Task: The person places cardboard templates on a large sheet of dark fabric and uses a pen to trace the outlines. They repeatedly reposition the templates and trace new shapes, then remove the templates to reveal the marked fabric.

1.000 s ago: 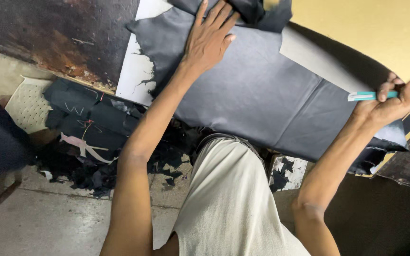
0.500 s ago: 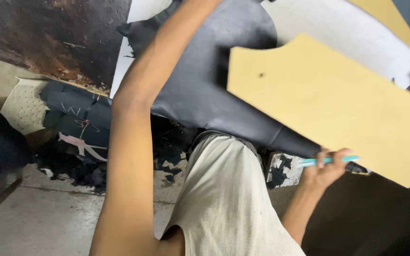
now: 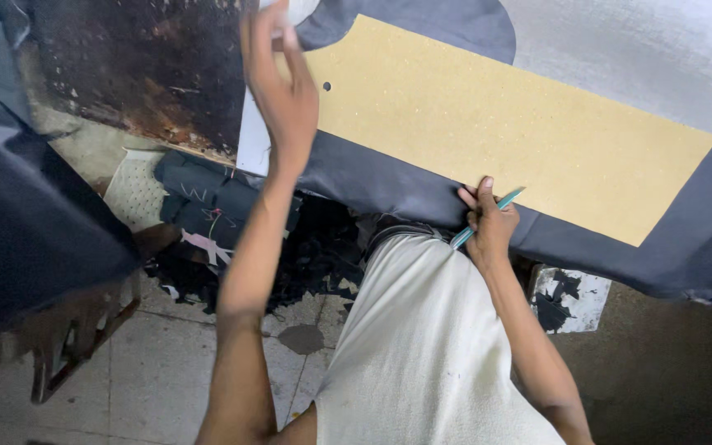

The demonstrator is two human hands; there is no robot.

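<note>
A long tan board template (image 3: 504,132) lies flat on a dark grey leather sheet (image 3: 389,185) spread over the work surface. My left hand (image 3: 278,78) is raised at the template's left end, fingers together over its corner near a small hole. My right hand (image 3: 488,218) rests on the leather at the template's near edge and grips a teal pen (image 3: 488,218), its tip pointing toward the board. My white shirt (image 3: 422,346) fills the lower middle.
A worn dark tabletop (image 3: 133,74) lies to the left. Below it, dark leather scraps (image 3: 208,206) and offcuts are piled on the tiled floor (image 3: 166,371). A pale fabric sheet (image 3: 644,58) covers the upper right. A dark hanging sheet (image 3: 18,214) blocks the left side.
The tan template, held up in the air half a second ago, now lies flat on the leather. My right hand with the pen moved in to its near edge; my left hand shifted to its left end.
</note>
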